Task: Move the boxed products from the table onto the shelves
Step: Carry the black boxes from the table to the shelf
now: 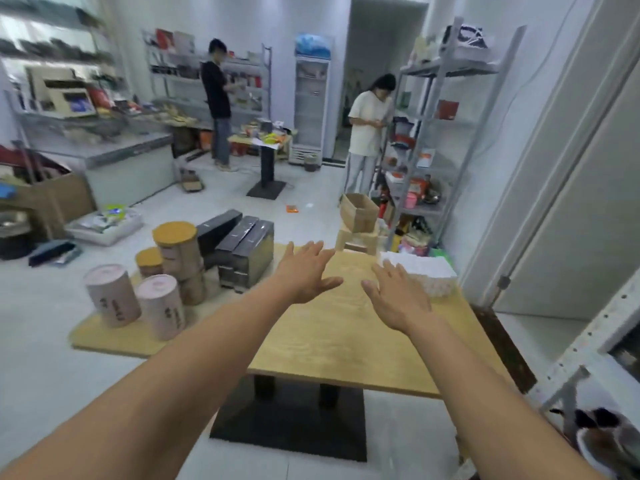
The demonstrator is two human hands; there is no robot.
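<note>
Boxed products: I see dark boxes (242,247) stacked at the far left of the wooden table (346,344), black-grey, long and rectangular, glossy tops, some lying on top of others. One white box (420,271) sits at the far right corner, patterned side, detail too blurred. Round canisters beside the dark stack: two with yellow lids (175,251), two pinkish ones (135,301) nearer me with dark print down the side, not readable. No brand legible anywhere from this feed. Left hand (304,271) and right hand (394,296) both hover over the bare middle of the table, palms down, fingers spread, holding nothing, touching no box. Grey metal shelves (426,133) stand past the table on the right, partly stocked.
</note>
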